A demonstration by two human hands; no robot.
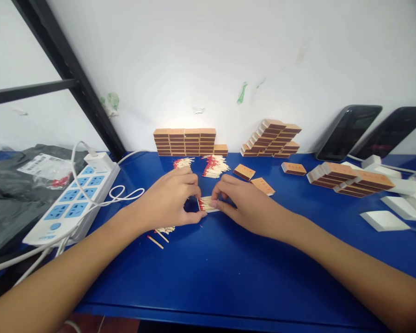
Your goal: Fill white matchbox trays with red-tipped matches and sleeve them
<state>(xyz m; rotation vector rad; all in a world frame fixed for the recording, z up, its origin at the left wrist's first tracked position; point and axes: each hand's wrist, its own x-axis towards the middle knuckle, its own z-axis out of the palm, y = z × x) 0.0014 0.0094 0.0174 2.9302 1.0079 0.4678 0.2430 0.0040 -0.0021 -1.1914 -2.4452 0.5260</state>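
at frame centre the left hand [169, 199] and right hand [242, 203] both pinch a matchbox tray [207, 204], its long axis left-right; loose matches [213, 166] lie behind on the blue worktop [211, 268].

The desk [229, 273] had a smooth blue top with a soft sheen. The matchboxes [185, 141] looked like matt tan cardboard, and the loose matches [213, 166] like pale bare wood with dull red heads. The power strip [74, 199] was glossy white plastic. Two dark phones [348, 132] showed glossy screens. The wall [229, 55] was matt white, slightly scuffed.
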